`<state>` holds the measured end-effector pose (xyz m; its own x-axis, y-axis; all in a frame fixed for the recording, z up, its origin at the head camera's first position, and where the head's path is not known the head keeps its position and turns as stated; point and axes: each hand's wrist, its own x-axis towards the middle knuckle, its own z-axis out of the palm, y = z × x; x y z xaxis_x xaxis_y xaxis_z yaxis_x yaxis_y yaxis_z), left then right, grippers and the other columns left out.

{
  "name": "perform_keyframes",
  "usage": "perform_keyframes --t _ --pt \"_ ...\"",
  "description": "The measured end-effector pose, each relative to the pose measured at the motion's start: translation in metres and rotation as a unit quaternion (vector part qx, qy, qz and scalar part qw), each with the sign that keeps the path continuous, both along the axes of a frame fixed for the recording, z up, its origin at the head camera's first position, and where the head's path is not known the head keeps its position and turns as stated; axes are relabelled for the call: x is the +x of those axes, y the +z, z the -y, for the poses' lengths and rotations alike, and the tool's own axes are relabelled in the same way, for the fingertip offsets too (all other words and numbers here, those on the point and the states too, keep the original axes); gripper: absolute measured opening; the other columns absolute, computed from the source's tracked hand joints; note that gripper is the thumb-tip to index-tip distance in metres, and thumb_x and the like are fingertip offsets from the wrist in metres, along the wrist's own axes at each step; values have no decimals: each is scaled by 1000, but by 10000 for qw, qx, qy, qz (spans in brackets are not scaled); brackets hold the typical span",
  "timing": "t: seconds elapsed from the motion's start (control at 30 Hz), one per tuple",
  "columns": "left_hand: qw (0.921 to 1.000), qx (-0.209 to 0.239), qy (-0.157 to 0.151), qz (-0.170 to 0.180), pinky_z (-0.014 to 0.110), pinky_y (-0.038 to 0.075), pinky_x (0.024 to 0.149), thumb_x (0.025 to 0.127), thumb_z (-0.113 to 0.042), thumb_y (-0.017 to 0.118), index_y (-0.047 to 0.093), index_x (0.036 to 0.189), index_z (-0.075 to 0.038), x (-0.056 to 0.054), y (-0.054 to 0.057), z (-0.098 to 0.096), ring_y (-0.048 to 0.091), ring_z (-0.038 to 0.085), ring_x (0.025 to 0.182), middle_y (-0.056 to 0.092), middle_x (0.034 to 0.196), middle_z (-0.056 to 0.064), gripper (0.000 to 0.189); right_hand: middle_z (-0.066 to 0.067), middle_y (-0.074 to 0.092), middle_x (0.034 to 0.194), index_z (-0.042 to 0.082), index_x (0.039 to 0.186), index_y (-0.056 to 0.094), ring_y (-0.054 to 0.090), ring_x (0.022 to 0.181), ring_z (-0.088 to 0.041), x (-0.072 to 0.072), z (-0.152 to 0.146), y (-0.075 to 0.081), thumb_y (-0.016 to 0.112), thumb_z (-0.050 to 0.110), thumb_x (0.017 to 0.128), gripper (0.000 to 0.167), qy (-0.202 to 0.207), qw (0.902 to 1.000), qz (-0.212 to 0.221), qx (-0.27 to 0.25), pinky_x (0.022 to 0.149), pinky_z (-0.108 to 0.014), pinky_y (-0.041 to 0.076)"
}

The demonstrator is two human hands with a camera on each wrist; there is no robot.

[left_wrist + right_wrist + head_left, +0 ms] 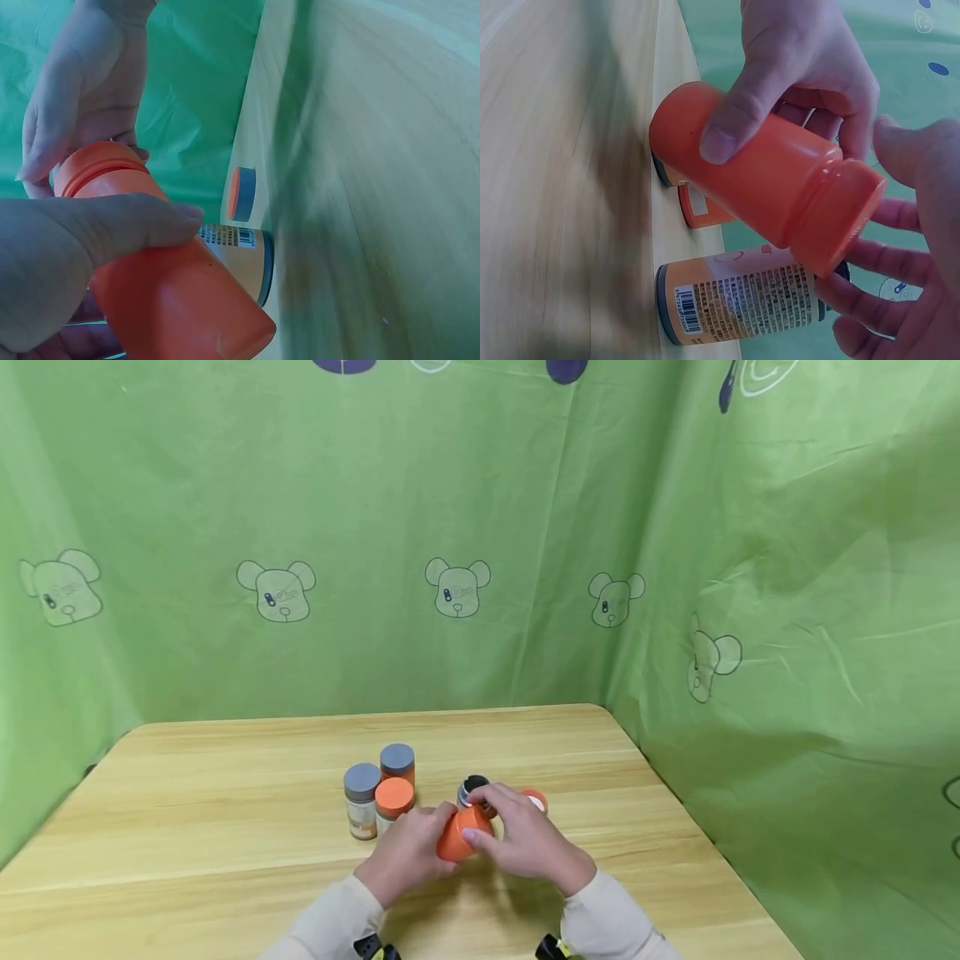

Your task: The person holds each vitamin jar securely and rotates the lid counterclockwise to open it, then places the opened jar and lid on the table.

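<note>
My left hand (411, 852) grips an orange plastic bottle (742, 161) round its body, thumb laid along the side. The bottle is tilted above the table, its orange cap (838, 219) toward my right hand (525, 835). That hand's fingers are spread about the cap and touch its edge; in the right wrist view the thumb stands a little off it. Behind the hands stands a labelled bottle (735, 296) with a dark top (476, 783), partly hidden by my right hand. An orange lid (535, 800) with a white inside lies just right of it.
To the left of my hands stand a grey-capped bottle (362, 802), another grey-capped orange bottle (397, 760) and an orange-capped bottle (394, 797), close together. All are on a wooden table (225, 793). Green curtains (360, 652) hang behind it and along its right side.
</note>
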<state>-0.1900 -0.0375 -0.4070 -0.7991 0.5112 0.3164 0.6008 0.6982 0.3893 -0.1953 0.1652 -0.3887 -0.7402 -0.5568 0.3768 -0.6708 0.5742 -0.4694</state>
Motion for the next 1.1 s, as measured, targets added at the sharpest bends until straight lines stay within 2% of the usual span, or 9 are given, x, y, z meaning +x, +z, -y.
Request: perform_keyframes --t 0.17,0.43,0.7,0.97,1.1 --pt "10000 -51 -19 11 27 50 66 69 -23 87 58 116 -5 3 5 -1 57 11 74 66 91 5 58 7 58 100 9 115 60 58 85 -9 0 1 2 63 35 94 33 -154 9998 125 14 75 -35 52" --pt "10000 -70 -5 -27 25 48 65 68 -23 87 58 115 -5 7 7 0 55 10 72 65 88 3 58 -2 59 114 7 118 58 56 99 -12 2 0 5 67 25 92 33 235 9995 190 58 87 -40 49" --pt "9999 1 -59 -143 24 48 63 68 -23 87 58 114 -5 9 9 0 55 9 70 65 87 3 57 4 59 106 8 118 59 55 88 -10 3 0 4 61 34 94 36 16 9998 146 109 77 -35 50" --pt "9998 49 -37 -174 24 47 62 67 -22 87 59 114 -4 11 8 1 55 9 70 65 87 4 58 -1 58 119 9 120 56 55 111 -15 4 1 5 66 23 92 32 383 9991 134 142 94 -36 46" --pt "9999 48 -28 -163 24 48 62 68 -22 87 59 114 -4 11 9 1 55 9 70 65 87 4 58 0 57 119 10 121 56 55 109 -15 4 1 5 65 27 93 34 318 9993 93 178 92 -36 47"
